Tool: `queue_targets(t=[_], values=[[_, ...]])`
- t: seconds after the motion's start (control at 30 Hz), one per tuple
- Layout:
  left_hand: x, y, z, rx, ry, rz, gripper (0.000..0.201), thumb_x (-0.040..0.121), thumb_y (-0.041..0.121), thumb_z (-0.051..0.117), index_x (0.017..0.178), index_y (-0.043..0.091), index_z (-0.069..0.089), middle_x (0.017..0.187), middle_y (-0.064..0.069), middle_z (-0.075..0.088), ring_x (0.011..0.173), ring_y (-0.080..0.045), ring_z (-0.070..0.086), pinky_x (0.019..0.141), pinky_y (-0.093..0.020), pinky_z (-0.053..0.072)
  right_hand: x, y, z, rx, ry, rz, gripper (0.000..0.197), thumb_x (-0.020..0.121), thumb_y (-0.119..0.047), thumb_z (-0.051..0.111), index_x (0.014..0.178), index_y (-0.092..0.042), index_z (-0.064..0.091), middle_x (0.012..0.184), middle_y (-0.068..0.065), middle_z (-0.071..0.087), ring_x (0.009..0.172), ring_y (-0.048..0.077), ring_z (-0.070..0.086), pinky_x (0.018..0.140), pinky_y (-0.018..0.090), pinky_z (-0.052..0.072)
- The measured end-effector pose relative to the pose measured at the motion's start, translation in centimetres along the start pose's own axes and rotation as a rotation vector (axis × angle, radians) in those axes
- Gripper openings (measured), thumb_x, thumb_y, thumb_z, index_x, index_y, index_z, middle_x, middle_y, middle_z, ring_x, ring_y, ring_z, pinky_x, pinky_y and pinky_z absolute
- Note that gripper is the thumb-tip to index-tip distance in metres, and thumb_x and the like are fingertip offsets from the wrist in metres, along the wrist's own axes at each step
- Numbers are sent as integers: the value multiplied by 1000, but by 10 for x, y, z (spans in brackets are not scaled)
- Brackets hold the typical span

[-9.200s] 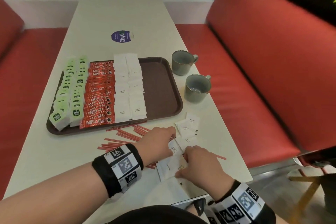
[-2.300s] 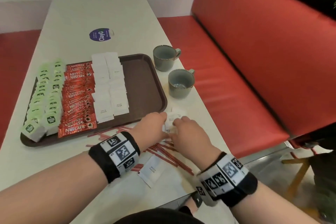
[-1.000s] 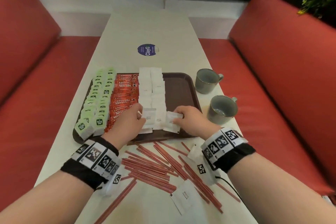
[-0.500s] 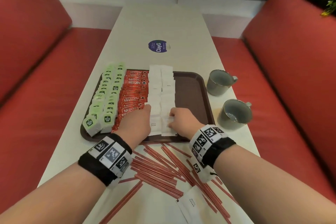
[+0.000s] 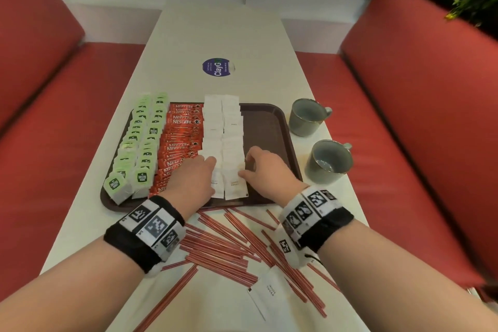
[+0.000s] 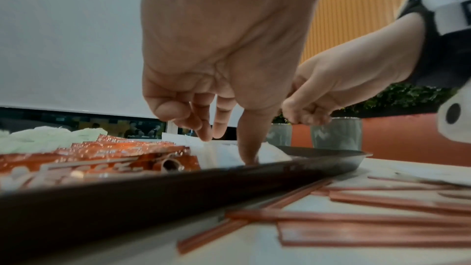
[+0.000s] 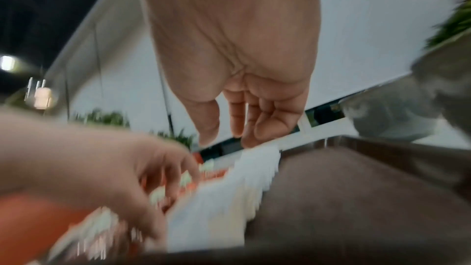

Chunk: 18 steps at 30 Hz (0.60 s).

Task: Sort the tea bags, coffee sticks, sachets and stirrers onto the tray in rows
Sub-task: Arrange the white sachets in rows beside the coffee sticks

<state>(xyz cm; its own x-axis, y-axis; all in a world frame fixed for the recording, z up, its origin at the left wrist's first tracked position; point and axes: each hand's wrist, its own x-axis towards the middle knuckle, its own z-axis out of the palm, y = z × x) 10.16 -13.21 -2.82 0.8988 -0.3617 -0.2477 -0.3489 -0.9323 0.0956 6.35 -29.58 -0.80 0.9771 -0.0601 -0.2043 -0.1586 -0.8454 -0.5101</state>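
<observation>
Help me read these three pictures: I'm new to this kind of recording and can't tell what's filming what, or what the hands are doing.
No machine here: a person wears one camera on the head and one on each wrist. The head view looks down at a table with a brown tray holding rows of green tea bags, red coffee sticks and white sachets. Red stirrers and one sachet lie loose nearer the person. The left hand and right hand touch the nearest sachets; neither clearly holds anything.
</observation>
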Motion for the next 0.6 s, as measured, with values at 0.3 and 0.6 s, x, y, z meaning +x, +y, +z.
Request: queue_targets(t=[0.3, 0.6], values=[[-36, 33, -22, -287, 101, 164, 46, 88, 38, 62, 131, 27, 49, 119, 2, 56, 110, -16, 50, 91, -28, 41, -105, 110, -56, 224, 199, 206, 11, 85, -19, 66, 79, -27, 61, 78, -3, 63, 74, 16, 59, 68, 26, 46], [-31, 117, 20, -177, -168, 510, 36, 91, 30, 57, 127, 23, 56, 126, 4, 56, 118, -17, 44, 98, -34, 41, -98, 136, -21, -24, 51, 327, 49, 84, -35, 67, 127, -17, 54, 125, 2, 48, 111, 21, 52, 89, 30, 42]])
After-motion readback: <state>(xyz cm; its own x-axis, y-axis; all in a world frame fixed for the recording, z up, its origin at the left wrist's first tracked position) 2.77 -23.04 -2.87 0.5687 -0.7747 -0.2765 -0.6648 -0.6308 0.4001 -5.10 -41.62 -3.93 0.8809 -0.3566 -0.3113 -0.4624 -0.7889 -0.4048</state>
